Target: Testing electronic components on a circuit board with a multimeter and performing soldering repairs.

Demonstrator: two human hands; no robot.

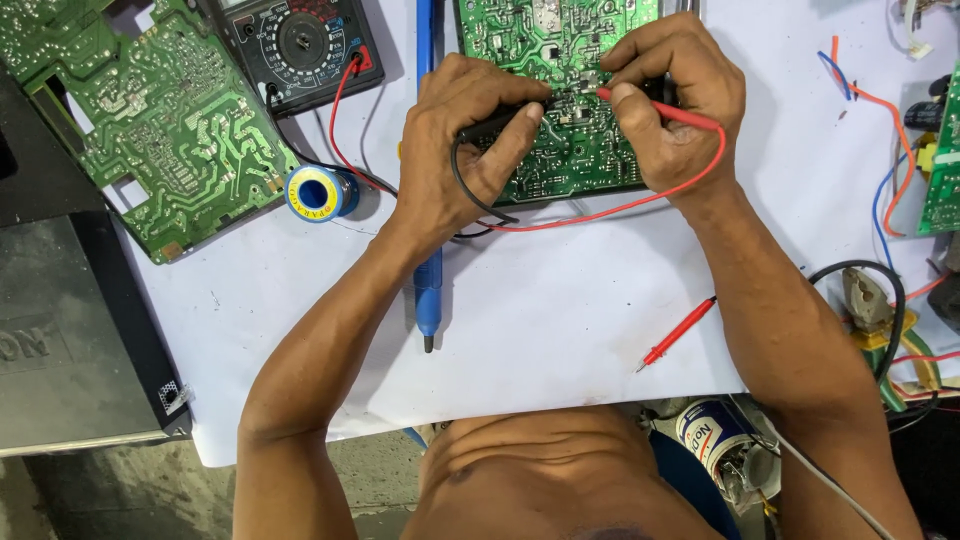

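My left hand grips a black test probe and presses its tip onto a green circuit board lying on a white sheet. A red test probe sits in my right hand, its tip touching the same board close to the black tip. Red and black leads run left to a dark multimeter at the top.
A second green circuit board lies at the upper left beside a solder spool. A blue soldering iron lies under my left forearm. A loose red probe, pliers, coloured wires and a dark case surround the white sheet.
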